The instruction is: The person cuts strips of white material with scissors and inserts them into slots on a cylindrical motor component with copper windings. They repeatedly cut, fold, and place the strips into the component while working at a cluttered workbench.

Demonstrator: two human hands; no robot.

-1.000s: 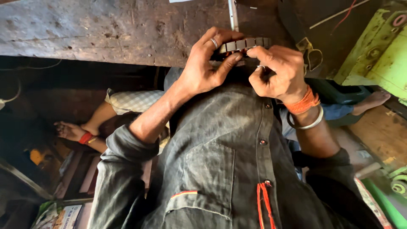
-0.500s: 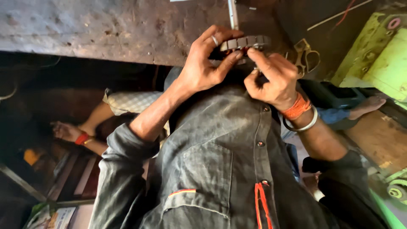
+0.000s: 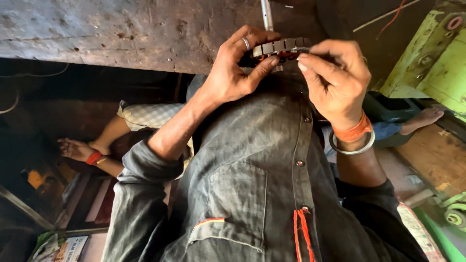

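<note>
- Since the earlier frames the right hand (image 3: pixel 335 82) has drawn closer over the round metal part (image 3: pixel 281 47), its fingers now curled down onto the near edge, and the view has tipped slightly so that more of the green machine (image 3: pixel 432 63) shows at the right.
- Head view: the left hand (image 3: pixel 233 73), a ring on one finger, clasps the round metal part from the left, thumb under it and fingers over its ribbed rim.
- The right hand pinches the same part from the right; an orange thread and a metal bangle (image 3: pixel 353 148) sit at that wrist.
- The part is held up in front of the chest, above the grey shirt (image 3: pixel 252 184) and just below the edge of the worn wooden bench (image 3: pixel 121 34).
- A thin metal rod (image 3: pixel 265 14) stands just behind the part.
- Lower left, another person's hand (image 3: pixel 75 148) with a red wristband rests in shadow.
</note>
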